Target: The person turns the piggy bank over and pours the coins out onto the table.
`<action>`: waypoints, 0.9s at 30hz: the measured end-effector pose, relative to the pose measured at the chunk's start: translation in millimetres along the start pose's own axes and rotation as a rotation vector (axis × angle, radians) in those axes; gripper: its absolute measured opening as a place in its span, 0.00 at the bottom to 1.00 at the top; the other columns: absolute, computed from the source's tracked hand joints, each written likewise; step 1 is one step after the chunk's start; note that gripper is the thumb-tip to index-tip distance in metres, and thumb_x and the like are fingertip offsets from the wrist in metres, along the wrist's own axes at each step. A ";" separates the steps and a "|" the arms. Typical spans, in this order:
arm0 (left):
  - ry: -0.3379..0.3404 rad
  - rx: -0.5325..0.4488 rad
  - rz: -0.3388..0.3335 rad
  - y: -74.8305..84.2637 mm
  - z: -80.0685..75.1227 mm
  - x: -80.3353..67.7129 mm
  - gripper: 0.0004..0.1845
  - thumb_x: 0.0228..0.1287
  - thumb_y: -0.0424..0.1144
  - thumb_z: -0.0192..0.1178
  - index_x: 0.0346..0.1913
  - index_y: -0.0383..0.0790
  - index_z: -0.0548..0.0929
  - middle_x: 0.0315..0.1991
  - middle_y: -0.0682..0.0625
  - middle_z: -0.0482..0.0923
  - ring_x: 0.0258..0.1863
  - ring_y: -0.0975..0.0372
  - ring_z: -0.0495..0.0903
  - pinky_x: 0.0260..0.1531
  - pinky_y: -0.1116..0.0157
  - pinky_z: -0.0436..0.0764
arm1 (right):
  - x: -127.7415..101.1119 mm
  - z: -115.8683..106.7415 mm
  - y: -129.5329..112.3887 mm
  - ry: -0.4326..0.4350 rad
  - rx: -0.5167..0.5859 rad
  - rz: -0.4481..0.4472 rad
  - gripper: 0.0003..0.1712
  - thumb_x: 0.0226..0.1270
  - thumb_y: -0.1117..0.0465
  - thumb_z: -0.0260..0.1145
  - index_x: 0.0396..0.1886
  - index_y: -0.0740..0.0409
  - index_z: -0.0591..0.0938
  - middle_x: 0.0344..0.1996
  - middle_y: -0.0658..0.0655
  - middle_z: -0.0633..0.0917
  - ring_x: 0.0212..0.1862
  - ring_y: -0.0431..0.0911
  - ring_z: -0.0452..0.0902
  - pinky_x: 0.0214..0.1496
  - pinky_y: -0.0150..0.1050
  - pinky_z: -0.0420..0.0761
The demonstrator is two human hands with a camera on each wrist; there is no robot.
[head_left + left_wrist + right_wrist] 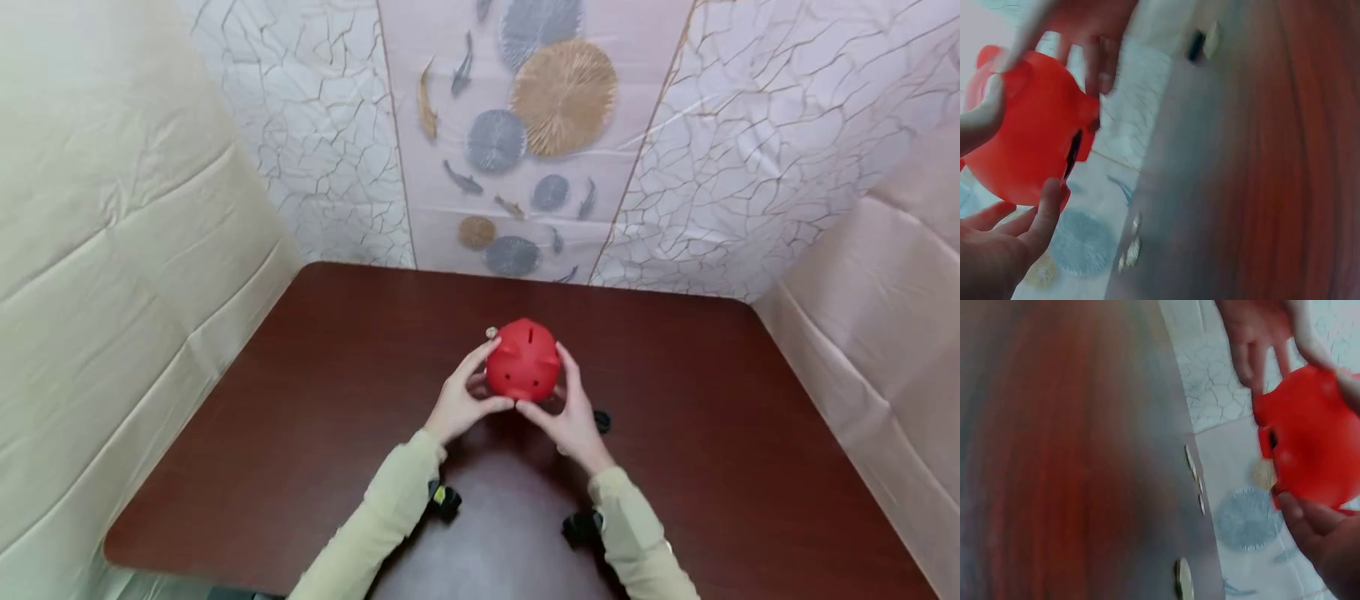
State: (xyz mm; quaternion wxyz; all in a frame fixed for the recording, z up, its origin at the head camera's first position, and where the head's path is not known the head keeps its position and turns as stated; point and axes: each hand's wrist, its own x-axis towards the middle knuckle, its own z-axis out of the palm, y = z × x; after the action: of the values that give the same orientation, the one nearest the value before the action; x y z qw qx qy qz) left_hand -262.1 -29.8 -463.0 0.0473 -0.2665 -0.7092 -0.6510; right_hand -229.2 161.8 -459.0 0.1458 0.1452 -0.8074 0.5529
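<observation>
A red piggy bank (522,367) with a coin slot on top is held above the dark table, its two-eyed face toward me. My left hand (461,400) grips its left side, thumb in front. My right hand (572,417) grips the right side, with both thumbs meeting near the snout. In the left wrist view the piggy bank (1029,131) shows a dark opening on its underside between the feet. The right wrist view has the piggy bank (1316,437) with fingers around it.
Small shiny pieces (491,332) lie behind the piggy bank, also seen as silvery pieces (1133,250). A small black object (602,421) lies right of my right hand. Patterned cloth (510,167) hangs behind the brown table (360,333); pale cloth walls (150,233) flank it.
</observation>
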 end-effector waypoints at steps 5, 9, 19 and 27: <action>0.001 0.011 -0.041 -18.1 -7.1 1.8 0.46 0.51 0.30 0.73 0.73 0.54 0.63 0.72 0.47 0.61 0.54 0.46 0.81 0.47 0.60 0.85 | 7.1 4.6 18.6 -0.059 0.004 0.037 0.58 0.55 0.60 0.75 0.77 0.41 0.48 0.72 0.55 0.61 0.58 0.59 0.78 0.57 0.57 0.79; 0.002 -0.014 -0.021 -11.5 -5.6 4.0 0.47 0.52 0.30 0.72 0.73 0.57 0.61 0.74 0.50 0.58 0.57 0.46 0.79 0.52 0.62 0.83 | 10.9 -0.3 10.4 -0.042 -0.040 -0.016 0.59 0.53 0.60 0.76 0.76 0.35 0.48 0.71 0.53 0.63 0.59 0.56 0.76 0.57 0.58 0.79; 0.046 -0.016 0.217 10.3 7.6 -8.7 0.45 0.44 0.21 0.72 0.69 0.35 0.66 0.75 0.43 0.55 0.64 0.48 0.72 0.53 0.59 0.82 | -7.4 -9.2 -2.1 0.088 -0.122 -0.237 0.63 0.46 0.66 0.79 0.77 0.49 0.51 0.71 0.57 0.65 0.65 0.48 0.67 0.58 0.25 0.74; 0.037 -0.025 0.181 0.1 17.3 -5.6 0.45 0.47 0.22 0.71 0.71 0.38 0.64 0.76 0.45 0.54 0.65 0.46 0.72 0.53 0.63 0.82 | -5.9 -16.0 5.8 0.092 -0.096 -0.210 0.63 0.44 0.69 0.80 0.77 0.47 0.53 0.70 0.56 0.67 0.65 0.44 0.69 0.57 0.25 0.74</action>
State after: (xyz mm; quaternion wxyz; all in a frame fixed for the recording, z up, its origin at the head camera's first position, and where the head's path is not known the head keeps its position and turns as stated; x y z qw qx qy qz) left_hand -252.4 -15.1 -467.8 0.1156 -0.3181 -0.6730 -0.6576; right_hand -224.9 179.2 -460.7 0.2466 0.1966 -0.8057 0.5014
